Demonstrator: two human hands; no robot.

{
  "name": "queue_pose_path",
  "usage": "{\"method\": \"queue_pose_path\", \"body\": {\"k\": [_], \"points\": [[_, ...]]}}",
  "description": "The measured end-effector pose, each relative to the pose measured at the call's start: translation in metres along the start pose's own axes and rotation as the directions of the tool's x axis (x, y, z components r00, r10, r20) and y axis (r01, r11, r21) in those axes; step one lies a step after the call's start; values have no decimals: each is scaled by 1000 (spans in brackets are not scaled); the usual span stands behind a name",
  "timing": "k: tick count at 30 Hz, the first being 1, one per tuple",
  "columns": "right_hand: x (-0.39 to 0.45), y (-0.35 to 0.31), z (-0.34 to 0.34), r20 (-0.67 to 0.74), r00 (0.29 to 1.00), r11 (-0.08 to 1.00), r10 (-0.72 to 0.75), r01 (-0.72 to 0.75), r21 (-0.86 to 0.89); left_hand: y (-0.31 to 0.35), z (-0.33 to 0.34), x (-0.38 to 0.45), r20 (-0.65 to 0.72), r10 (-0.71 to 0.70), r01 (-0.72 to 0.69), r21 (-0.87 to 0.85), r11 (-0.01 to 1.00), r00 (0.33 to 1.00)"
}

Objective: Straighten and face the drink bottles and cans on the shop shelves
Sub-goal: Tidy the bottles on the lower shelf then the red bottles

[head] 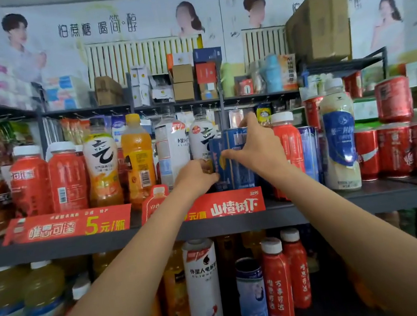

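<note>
Two tall blue cans (236,170) stand together at the middle of the dark shelf (344,204). My right hand (257,147) grips the taller can, thumb on its front and fingers over its top right side. My left hand (196,177) holds the lower left side of the left blue can (217,156), fingers curled against it. Behind them stand white bottles (173,147) and an orange juice bottle (138,154). Red bottles (290,140) stand right of my right hand.
Red cola cans (406,147) are stacked at the right, and a cream bottle with a blue label (339,138) stands beside more blue cans (310,150). Red price signs (68,224) hang on the shelf edge. The lower shelf holds several bottles (204,288). Boxes (317,27) fill the top.
</note>
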State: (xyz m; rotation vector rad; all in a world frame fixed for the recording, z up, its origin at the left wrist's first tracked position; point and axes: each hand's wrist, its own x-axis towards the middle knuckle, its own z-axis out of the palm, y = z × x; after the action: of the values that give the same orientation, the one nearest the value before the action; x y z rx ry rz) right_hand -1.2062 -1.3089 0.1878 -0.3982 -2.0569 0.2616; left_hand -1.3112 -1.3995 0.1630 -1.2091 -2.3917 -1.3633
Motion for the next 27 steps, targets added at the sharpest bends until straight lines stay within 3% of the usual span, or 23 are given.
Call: {"method": "queue_pose_path", "body": {"k": [6,10,12,14,16,18,22,27], "points": [[2,-11,0,134,990,999,39,-35,-34,-6,-10,4,77,72,-66,-74,995,994],[3,-27,-2,237,969,988,70,-35,-152,-10,-15,7,98,126,-120,-64,991,987],[4,-35,-3,221,970,972,98,-46,-228,-11,-20,7,76,170,-165,-70,984,983],[9,-47,-3,120,992,974,32,-4,-226,-11,-31,9,-98,222,-229,-68,971,970],[19,-66,1,27,996,990,-90,93,-103,-14,-46,12,-358,204,-258,-110,960,911],[34,-83,14,54,987,988,-152,153,-8,-22,-60,16,-481,136,-252,-185,950,866],[61,-104,54,150,981,992,-124,117,54,-45,-73,18,-424,124,-203,-147,968,897],[69,-109,95,196,981,998,-3,15,-60,-67,-87,11,-281,129,-170,-125,977,951]]}}
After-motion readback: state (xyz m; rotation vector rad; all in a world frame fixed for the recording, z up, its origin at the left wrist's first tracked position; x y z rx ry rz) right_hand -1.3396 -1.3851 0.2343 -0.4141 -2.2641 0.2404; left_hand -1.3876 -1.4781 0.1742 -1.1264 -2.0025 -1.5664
